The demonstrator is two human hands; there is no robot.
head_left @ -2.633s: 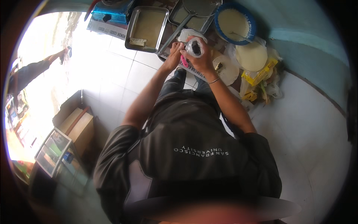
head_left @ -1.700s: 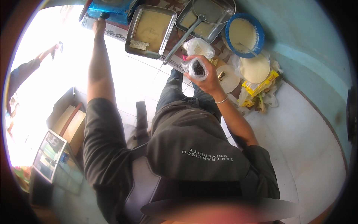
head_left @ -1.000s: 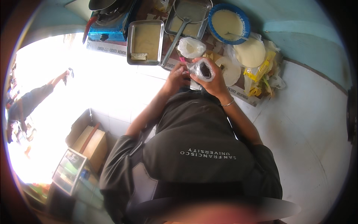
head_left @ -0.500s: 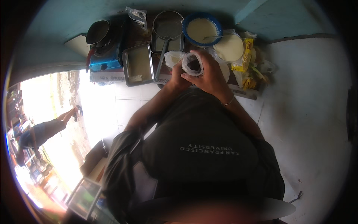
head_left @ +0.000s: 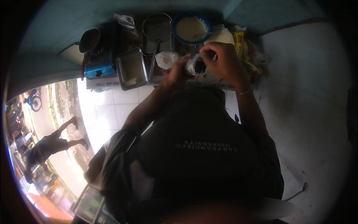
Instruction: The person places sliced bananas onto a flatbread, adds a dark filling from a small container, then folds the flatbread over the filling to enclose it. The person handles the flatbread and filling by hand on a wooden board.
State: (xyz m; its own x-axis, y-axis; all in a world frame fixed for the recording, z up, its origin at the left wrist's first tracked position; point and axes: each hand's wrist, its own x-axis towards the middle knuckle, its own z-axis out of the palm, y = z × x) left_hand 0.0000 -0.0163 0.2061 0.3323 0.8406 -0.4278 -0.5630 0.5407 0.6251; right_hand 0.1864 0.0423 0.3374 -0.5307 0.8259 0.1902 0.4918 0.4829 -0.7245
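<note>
A long counter [head_left: 209,85] carries metal trays and a blue-rimmed bowl [head_left: 191,29] of pale batter. Just above it, the right hand [head_left: 223,61] closes around a small clear plastic bag [head_left: 197,67], and the left hand [head_left: 178,71] pinches its near side. The bag looks light, soft and slippery, best held at the rim. Its open mouth faces the camera, long axis roughly upright.

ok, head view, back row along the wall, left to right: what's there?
Dark pot on a blue stove → rectangular metal tray → oval metal tray with a long utensil → blue-rimmed bowl of pale batter → pale round lid or disc → yellow packets.
</note>
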